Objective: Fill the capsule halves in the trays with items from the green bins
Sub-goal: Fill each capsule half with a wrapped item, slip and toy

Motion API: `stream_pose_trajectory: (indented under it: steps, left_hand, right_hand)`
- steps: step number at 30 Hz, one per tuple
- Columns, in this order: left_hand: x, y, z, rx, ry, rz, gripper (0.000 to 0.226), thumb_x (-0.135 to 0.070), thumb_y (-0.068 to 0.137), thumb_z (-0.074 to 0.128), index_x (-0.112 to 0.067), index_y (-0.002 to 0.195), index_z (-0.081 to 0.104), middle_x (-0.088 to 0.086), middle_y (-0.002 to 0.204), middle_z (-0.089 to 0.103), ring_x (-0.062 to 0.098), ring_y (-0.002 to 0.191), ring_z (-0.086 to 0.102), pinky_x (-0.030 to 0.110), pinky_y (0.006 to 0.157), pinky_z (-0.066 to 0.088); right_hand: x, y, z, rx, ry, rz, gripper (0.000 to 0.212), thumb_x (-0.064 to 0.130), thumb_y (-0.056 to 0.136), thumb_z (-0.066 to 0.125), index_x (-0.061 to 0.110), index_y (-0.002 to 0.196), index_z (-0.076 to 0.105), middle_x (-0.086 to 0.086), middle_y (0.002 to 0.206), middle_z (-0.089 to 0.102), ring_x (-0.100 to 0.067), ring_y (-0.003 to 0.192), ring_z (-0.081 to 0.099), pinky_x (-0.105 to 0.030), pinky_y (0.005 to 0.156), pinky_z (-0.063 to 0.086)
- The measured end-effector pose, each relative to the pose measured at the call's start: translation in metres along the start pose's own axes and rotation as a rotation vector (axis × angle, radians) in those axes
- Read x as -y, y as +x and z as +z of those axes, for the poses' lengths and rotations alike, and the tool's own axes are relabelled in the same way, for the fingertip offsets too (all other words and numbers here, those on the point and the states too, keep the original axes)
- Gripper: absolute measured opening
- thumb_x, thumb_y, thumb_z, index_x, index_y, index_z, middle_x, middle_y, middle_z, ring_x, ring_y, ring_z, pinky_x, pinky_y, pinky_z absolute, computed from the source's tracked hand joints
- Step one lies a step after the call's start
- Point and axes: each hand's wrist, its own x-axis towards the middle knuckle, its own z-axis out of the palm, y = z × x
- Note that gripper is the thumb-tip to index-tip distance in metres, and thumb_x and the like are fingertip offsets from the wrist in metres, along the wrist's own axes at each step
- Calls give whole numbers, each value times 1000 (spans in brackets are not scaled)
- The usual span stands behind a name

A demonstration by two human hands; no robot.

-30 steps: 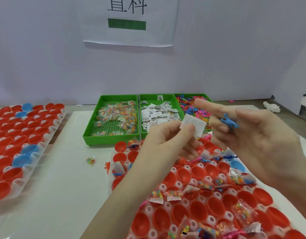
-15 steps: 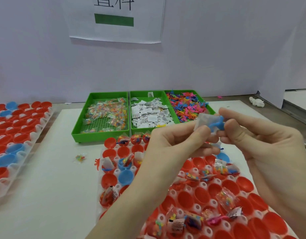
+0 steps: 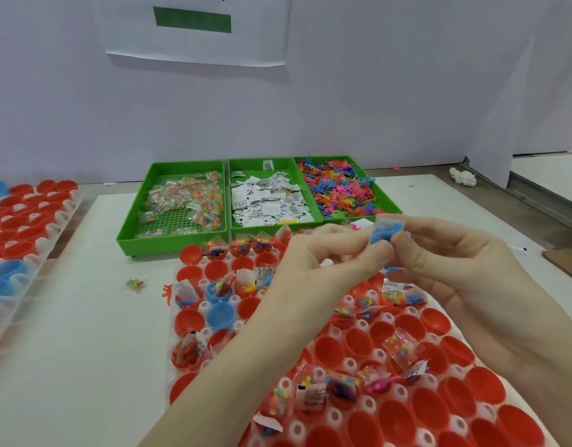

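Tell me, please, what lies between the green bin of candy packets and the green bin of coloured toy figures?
In the head view, a third green bin sits between the candy-packet bin and the toy-figure bin, filled with white paper slips.

1. Both hands are meeting above the near tray (image 3: 194,375): the left hand (image 3: 326,256) and the right hand (image 3: 455,259) are pinching a small blue toy (image 3: 385,232) wrapped in a white packet, each grip closed on it.
2. Three green bins are sitting side by side on the table (image 3: 85,333): the left bin (image 3: 168,233) is holding clear bags of coloured beads, the middle bin (image 3: 236,232) white paper packets, the right bin (image 3: 391,203) bright plastic figures.
3. Red capsule halves (image 3: 358,343) are filling the near tray, some carrying packets, with a blue half (image 3: 220,314) among them.
4. A second tray (image 3: 52,230) is lying at the left.
5. A loose bead bag (image 3: 135,284) is resting on the table.
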Motion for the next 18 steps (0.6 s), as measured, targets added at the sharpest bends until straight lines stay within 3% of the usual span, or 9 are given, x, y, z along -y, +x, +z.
stream_pose_trajectory:
  steps: [1,4,6,8,9,11,13,16,18]
  left_hand:
    - [1,0,1,-6,57,-3,7,-22,77,67,-21,72,72,1,75,46,-4,64,44,8,65,39]
    - [9,-3,6,-68,347,23,17,-28,82,65,-26,66,69,-9,74,41,-4,68,42,11,64,33]
    - [10,-7,9,-13,616,47,20,-42,83,58,-28,88,72,-11,78,40,-1,77,41,17,72,34]
    - [13,-8,8,28,776,35,40,-50,81,54,-31,114,66,-14,87,44,2,90,44,25,85,36]
    - [10,-8,5,14,773,17,42,-51,80,55,-32,115,65,-15,90,48,0,92,45,26,85,36]
    - [5,-6,-2,-29,702,18,32,-50,79,56,-34,102,70,-16,85,56,-3,88,48,22,79,40]
    - [1,-3,-9,-50,652,3,21,-48,78,55,-36,85,71,-16,75,61,-3,80,51,15,71,40]
    - [-1,1,-22,-126,545,-14,18,-46,76,58,-32,75,70,-16,67,64,1,64,55,18,63,43]
    - [-2,4,-31,-200,524,-8,18,-43,77,60,-30,73,70,-10,70,69,5,65,60,19,64,46]
  right_hand:
    - [-1,-1,-1,13,22,24,29,32,44,69,25,71,77,-1,77,74,-8,65,69,-14,57,52]
    - [-7,-6,-11,-1,-5,34,27,29,42,71,24,68,78,-4,70,73,-8,57,67,-13,52,51]
    - [-7,-10,-20,8,-42,43,33,32,37,81,24,69,78,-6,69,73,-7,53,65,-12,52,50]
    - [-7,-15,-34,-11,-146,43,50,49,30,87,25,73,78,-6,70,73,-9,54,66,-12,53,51]
    - [-6,-18,-41,-39,-215,57,49,53,32,87,27,72,77,-5,70,73,-11,56,67,-13,53,51]
    - [-5,-22,-54,-65,-342,137,17,33,51,85,31,66,76,-4,67,73,-15,58,69,-13,53,52]
    - [-9,-27,-66,-41,-535,213,26,5,62,78,32,62,76,-3,65,72,-14,58,69,-13,55,53]
    - [-16,-32,-69,45,-765,287,28,7,64,80,35,61,74,1,61,71,-11,56,68,-16,58,53]
    - [-20,-32,-67,71,-864,285,27,13,63,81,38,58,72,7,62,70,-5,51,64,-16,55,51]
